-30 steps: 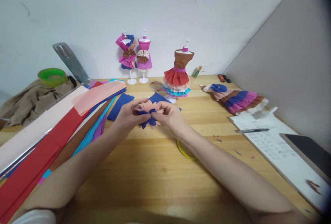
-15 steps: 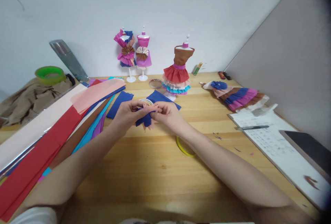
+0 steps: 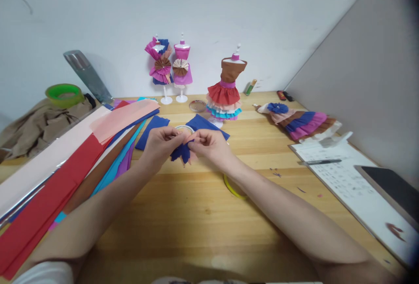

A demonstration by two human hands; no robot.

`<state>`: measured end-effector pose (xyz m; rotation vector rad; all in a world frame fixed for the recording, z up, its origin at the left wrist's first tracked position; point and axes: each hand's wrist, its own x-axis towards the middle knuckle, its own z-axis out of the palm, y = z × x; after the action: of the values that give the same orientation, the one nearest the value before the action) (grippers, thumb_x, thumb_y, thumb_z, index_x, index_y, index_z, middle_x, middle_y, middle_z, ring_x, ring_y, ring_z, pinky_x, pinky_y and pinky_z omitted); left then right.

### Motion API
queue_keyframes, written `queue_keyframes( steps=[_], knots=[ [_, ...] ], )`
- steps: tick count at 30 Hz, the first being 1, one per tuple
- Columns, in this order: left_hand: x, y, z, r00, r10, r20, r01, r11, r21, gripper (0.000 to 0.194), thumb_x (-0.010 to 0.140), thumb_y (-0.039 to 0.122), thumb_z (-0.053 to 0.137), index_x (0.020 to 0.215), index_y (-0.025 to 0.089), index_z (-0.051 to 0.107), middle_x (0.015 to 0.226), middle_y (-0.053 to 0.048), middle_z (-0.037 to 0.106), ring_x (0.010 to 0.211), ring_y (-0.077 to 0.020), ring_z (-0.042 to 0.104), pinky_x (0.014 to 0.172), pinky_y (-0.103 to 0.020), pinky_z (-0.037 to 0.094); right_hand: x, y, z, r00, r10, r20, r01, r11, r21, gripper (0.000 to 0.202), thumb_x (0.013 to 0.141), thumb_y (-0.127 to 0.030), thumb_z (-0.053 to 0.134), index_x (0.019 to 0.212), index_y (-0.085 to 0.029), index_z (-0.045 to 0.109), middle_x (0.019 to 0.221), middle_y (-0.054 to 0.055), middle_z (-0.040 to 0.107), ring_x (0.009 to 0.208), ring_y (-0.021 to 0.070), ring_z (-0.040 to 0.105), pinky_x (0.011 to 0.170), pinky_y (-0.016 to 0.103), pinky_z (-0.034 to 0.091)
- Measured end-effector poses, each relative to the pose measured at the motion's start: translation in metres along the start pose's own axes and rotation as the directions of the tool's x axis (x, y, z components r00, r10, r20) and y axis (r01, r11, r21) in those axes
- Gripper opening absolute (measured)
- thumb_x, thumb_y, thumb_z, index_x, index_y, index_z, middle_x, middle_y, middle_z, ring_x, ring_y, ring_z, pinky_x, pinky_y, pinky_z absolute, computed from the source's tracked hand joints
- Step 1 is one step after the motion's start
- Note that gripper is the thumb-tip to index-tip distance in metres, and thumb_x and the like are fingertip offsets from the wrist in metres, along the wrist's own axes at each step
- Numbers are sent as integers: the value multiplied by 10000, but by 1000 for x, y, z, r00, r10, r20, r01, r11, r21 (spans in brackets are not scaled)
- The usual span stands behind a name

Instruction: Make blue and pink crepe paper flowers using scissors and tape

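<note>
Between my two hands is a small paper flower (image 3: 182,153) of dark blue crepe paper with peach points around it. My left hand (image 3: 163,145) pinches its left side between thumb and forefinger. On the other side, my right hand (image 3: 208,144) grips its edge with closed fingertips. The fingers hide part of the flower. Just behind the hands lie a blue crepe piece (image 3: 152,131) on the left and another blue strip (image 3: 207,125) on the right, with a roll of tape (image 3: 183,128) partly covered by the fingers.
Crepe paper strips (image 3: 62,183) fan out at left, beside a green tape roll (image 3: 63,93). A dressed mannequin (image 3: 229,85) and two smaller ones stand at the back. A yellow ring (image 3: 233,188) lies under my right forearm; a notebook (image 3: 340,179) is at right.
My fingers have shifted slightly on the paper flower. Its peach part shows less on top and the blue petals hang more spread out below.
</note>
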<state>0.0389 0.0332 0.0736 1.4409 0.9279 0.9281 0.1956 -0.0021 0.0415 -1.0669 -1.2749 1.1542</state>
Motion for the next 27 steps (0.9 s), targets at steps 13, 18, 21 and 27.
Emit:
queue_keyframes(
  steps=[13, 18, 21, 27],
  knots=[
    [7, -5, -4, 979, -130, 156, 133, 991, -11, 353, 610, 372, 857, 772, 127, 660, 587, -40, 700, 421, -130, 587, 350, -202, 404, 4, 1, -5, 1000, 27, -14, -27, 999, 21, 114, 636, -269, 673, 693, -175, 641, 540, -34, 616, 454, 96, 523, 475, 224, 390],
    [8, -10, -1, 986, -95, 133, 101, 994, -33, 331, 625, 371, 833, 691, 128, 619, 505, -18, 652, 352, -98, 527, 330, -182, 353, 2, -3, -3, 996, 62, 69, -63, 998, 17, 178, 670, -318, 692, 760, -175, 635, 595, -24, 648, 493, 104, 565, 500, 226, 415],
    [8, -10, -2, 988, -101, 120, 105, 994, -22, 372, 650, 434, 816, 655, 130, 602, 455, 18, 577, 345, -79, 496, 338, -173, 336, 3, 1, -1, 995, 68, 67, -69, 998, 1, 148, 633, -275, 688, 723, -183, 615, 561, -34, 631, 477, 105, 565, 484, 220, 406],
    [10, -3, -7, 969, -120, 215, 128, 991, -24, 367, 650, 401, 821, 850, 117, 702, 563, 9, 628, 445, -91, 553, 407, -182, 407, 6, 6, -3, 993, 118, -6, -118, 993, 9, 141, 597, -264, 668, 670, -183, 579, 493, -51, 571, 421, 83, 489, 436, 206, 350]
  ],
)
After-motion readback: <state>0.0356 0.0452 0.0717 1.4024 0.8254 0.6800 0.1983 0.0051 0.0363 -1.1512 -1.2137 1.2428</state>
